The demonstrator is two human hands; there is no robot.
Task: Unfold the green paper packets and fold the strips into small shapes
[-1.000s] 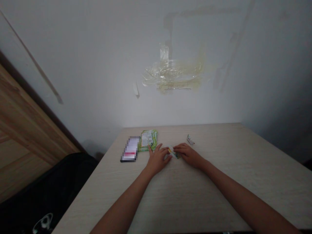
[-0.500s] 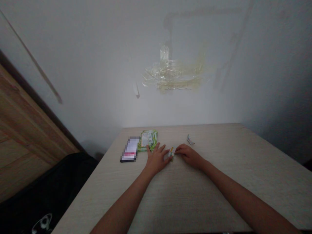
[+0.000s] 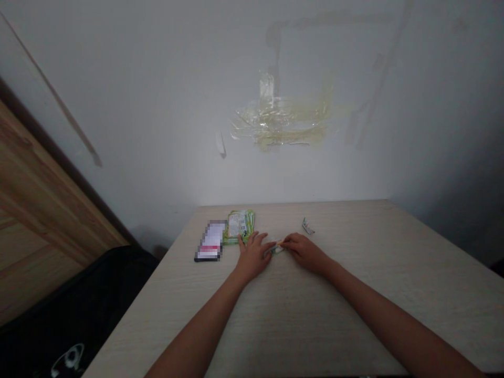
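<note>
A pale wood table (image 3: pixel 291 325) lies beneath both forearms. The left hand (image 3: pixel 254 257) has its thumb and index finger close together on the left end of a small paper (image 3: pixel 279 250), its other fingers spread toward the green packets. The right hand (image 3: pixel 305 249) bunches its fingertips at the paper's right end, so the paper sits between the hands. Left of them lies a phone (image 3: pixel 209 241), beside the stacked green packets (image 3: pixel 238 226). Farther right rests a folded scrap (image 3: pixel 307 226); behind, tape (image 3: pixel 275 121) clings to the wall (image 3: pixel 157 105).
</note>
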